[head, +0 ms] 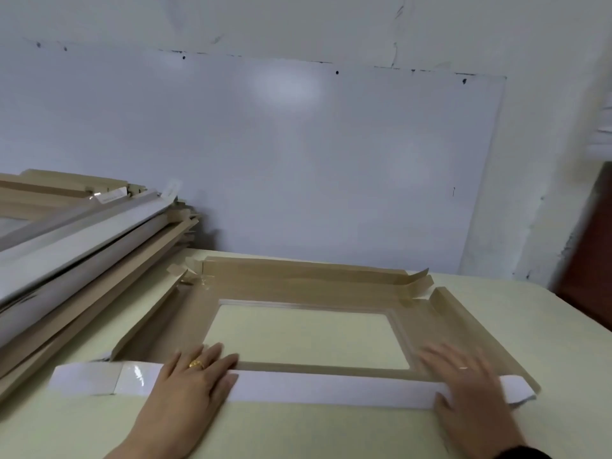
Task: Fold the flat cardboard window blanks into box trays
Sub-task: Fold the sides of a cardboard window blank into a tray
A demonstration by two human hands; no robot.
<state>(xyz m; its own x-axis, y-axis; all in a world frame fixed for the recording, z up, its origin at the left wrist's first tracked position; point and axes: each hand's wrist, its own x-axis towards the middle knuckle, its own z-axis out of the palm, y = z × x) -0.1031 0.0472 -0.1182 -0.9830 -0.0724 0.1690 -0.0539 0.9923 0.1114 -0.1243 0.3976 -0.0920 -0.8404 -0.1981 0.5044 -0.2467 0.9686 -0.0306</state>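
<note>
At the table's near edge, the left hand and right hand lie flat with straight fingers, pressing the white near flap of the cardboard blank and clasping nothing. The blank lies mid-table, its window showing the tabletop, its side and far flaps partly raised. It looks light, thin and stiff along the creases, liable to slide and spring back; best held along the flap edges near the corners. A stack of folded trays fills the far left corner.
</note>
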